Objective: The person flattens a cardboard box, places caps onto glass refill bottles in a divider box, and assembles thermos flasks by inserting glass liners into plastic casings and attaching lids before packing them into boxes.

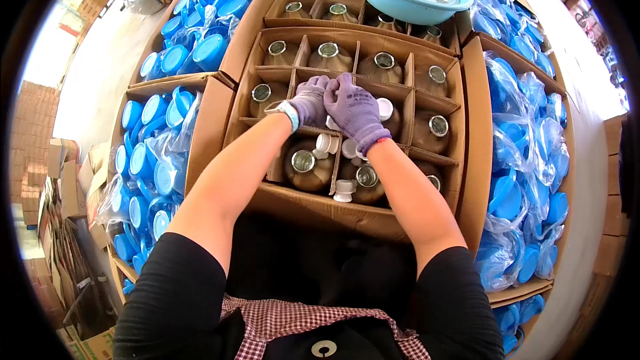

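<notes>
My left hand (311,101) and my right hand (355,108), both in purple-grey gloves, meet over the middle of a divided cardboard carton (293,195). Their fingers are curled together, and whatever they pinch is hidden. Wide glass bottles with bare round mouths, such as the glass bottle (308,168) nearest me, stand upright in the compartments. Loose white caps lie among them: a white cap (385,109) is right of my right hand, a pair of white caps (327,143) lies below my wrists, and another white cap (344,191) rests near the front.
A light-blue basin (373,3) of white caps sits on a second carton of bottles (283,21) behind. Cartons of blue plastic lids in clear bags flank me at left (143,167) and right (510,193). Flattened cardboard (67,240) leans at far left.
</notes>
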The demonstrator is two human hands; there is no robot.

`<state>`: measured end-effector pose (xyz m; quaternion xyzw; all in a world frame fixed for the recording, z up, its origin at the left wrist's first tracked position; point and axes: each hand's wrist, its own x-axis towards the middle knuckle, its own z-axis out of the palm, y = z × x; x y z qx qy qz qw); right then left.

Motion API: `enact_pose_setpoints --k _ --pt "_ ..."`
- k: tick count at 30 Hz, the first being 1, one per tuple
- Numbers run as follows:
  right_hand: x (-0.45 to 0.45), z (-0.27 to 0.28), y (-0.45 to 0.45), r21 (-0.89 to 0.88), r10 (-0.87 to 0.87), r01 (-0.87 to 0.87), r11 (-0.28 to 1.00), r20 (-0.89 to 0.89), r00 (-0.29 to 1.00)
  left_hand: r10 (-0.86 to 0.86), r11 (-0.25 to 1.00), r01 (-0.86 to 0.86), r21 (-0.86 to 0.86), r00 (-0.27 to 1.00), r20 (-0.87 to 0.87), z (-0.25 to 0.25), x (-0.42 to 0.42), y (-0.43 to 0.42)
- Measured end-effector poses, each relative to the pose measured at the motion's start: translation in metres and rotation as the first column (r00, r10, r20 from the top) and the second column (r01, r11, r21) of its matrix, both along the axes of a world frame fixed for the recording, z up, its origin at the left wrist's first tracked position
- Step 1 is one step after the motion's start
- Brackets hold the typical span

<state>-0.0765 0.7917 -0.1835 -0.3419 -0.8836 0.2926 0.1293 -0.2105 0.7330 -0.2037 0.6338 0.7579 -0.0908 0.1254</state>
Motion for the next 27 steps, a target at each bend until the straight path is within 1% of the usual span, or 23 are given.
enact_pose_setpoints --k 1,2,3,4,5,6,7,8,9,10,11,12,14,15,16,17,18,19,22,23,24,25,27 --pt "-0.002 0.007 -0.003 -0.015 -0.018 0.019 1.000 0.097 0.995 0.007 0.998 -0.016 0.053 0.985 0.174 -0.003 -0.011 -0.002" --pt "-0.002 0.012 -0.005 -0.026 -0.038 0.044 0.999 0.195 0.980 0.000 0.994 -0.038 0.103 0.939 0.345 0.001 -0.021 -0.005" --pt "0.000 0.010 -0.009 -0.060 -0.015 0.025 0.998 0.174 0.985 0.047 0.918 -0.307 0.253 0.715 0.698 -0.021 -0.027 -0.017" --pt "-0.006 -0.034 -0.008 0.092 0.090 -0.117 0.989 0.261 0.961 -0.118 0.782 -0.530 0.330 0.393 0.912 -0.043 -0.032 -0.028" --pt "-0.001 -0.019 -0.016 0.042 0.081 -0.100 0.994 0.321 0.944 -0.104 0.692 -0.687 0.223 0.210 0.972 -0.040 -0.042 -0.036" --pt "0.007 -0.004 -0.024 -0.008 0.079 -0.082 0.997 0.381 0.921 -0.032 0.468 -0.833 0.294 0.316 0.948 -0.024 -0.029 -0.044" --pt "0.011 -0.003 -0.019 0.014 0.111 -0.126 0.992 0.384 0.916 0.113 0.423 -0.768 0.481 0.571 0.813 0.002 -0.008 -0.065" --pt "0.018 -0.005 -0.015 0.039 0.120 -0.135 0.990 0.263 0.957 0.202 0.384 -0.745 0.546 0.644 0.738 0.010 0.013 -0.082" --pt "0.027 -0.009 -0.013 0.064 0.132 -0.142 0.988 0.138 0.982 0.198 0.564 -0.665 0.490 0.685 0.701 0.032 0.035 -0.098" --pt "0.036 -0.011 -0.008 0.091 0.150 -0.150 0.984 0.013 0.989 0.083 0.738 -0.411 0.535 0.843 0.532 0.023 0.042 -0.112" --pt "0.049 -0.010 -0.002 0.061 0.116 -0.106 0.992 -0.198 0.973 0.084 0.790 -0.344 0.508 0.881 0.465 0.022 0.057 -0.119" --pt "0.067 -0.005 0.007 0.022 0.079 -0.076 0.997 -0.394 0.916 0.085 0.834 -0.286 0.472 0.912 0.401 0.024 0.073 -0.123" --pt "0.123 0.003 0.036 -0.129 -0.130 0.094 0.987 -0.313 0.941 0.049 0.848 -0.170 0.503 0.968 0.245 0.025 0.080 -0.125" --pt "0.149 0.002 0.049 0.074 -0.165 0.199 0.977 -0.319 0.933 0.024 0.852 -0.104 0.512 0.987 0.161 0.025 0.081 -0.121" --pt "0.171 0.000 0.061 0.269 -0.200 0.296 0.916 -0.333 0.922 0.064 0.881 -0.136 0.454 0.983 0.170 0.022 0.084 -0.117" --pt "0.190 -0.011 0.075 0.252 -0.295 0.332 0.909 -0.175 0.939 0.102 0.905 -0.164 0.393 0.979 0.174 0.018 0.086 -0.112" --pt "0.198 -0.014 0.081 0.240 -0.380 0.372 0.896 -0.014 0.925 0.137 0.925 -0.189 0.331 0.975 0.173 0.012 0.088 -0.107" --pt "0.201 -0.019 0.089 0.324 -0.317 0.239 0.916 0.217 0.923 0.157 0.929 -0.189 0.319 0.980 0.124 0.005 0.089 -0.105" --pt "0.188 -0.033 0.097 0.368 -0.227 0.094 0.925 0.337 0.914 0.228 0.831 -0.252 0.495 0.968 0.108 -0.026 0.100 -0.109" --pt "0.179 -0.020 0.101 0.222 -0.197 0.105 0.969 0.447 0.873 0.190 0.778 -0.226 0.586 0.974 0.124 -0.027 0.103 -0.112" --pt "0.181 -0.029 0.111 0.192 -0.161 0.089 0.977 0.399 0.903 0.202 0.804 -0.233 0.547 0.972 0.116 -0.024 0.104 -0.115" --pt "0.179 -0.039 0.121 0.169 -0.141 0.077 0.983 0.407 0.903 0.210 0.827 -0.236 0.510 0.972 0.108 -0.020 0.103 -0.114" --pt "0.178 -0.028 0.110 0.184 -0.134 0.052 0.982 0.467 0.874 0.250 0.861 -0.253 0.441 0.966 0.065 -0.019 0.101 -0.108"
